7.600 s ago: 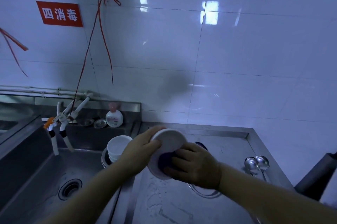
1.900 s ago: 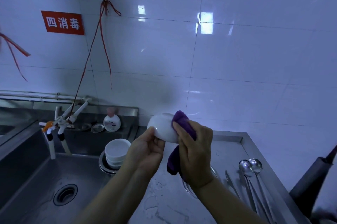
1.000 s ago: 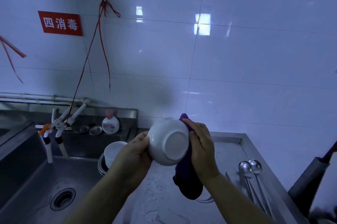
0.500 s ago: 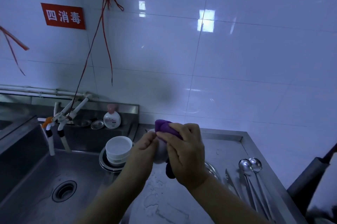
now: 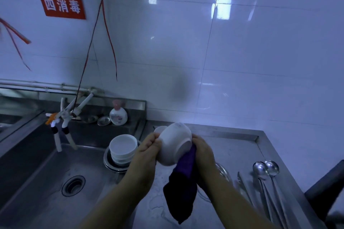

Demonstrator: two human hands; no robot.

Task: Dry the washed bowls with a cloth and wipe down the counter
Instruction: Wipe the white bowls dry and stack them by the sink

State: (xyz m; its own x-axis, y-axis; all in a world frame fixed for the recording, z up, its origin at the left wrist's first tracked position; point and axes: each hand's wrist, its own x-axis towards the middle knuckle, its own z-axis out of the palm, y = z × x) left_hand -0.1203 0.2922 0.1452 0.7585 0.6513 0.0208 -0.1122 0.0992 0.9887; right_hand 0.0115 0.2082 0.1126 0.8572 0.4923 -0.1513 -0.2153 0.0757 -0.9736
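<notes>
A white bowl (image 5: 172, 145) is held above the steel counter (image 5: 240, 146), tilted with its base toward me. My left hand (image 5: 147, 149) grips its left rim with the thumb on the outside. My right hand (image 5: 202, 151) holds a purple cloth (image 5: 183, 182) against the bowl's right side, and the cloth hangs down below it. A stack of white bowls (image 5: 122, 147) stands on a metal plate at the sink's right edge.
The steel sink (image 5: 46, 182) with its drain (image 5: 73, 186) lies at the left, two taps (image 5: 63, 128) over it. A soap bottle (image 5: 118, 114) stands on the ledge. Long metal ladles (image 5: 268, 171) and tongs lie on the counter's right side. Water spots mark the counter.
The bowl has been turned so its white outside and base face me; half a second ago the cloth and my right hand covered most of it. The cloth now hangs beneath.
</notes>
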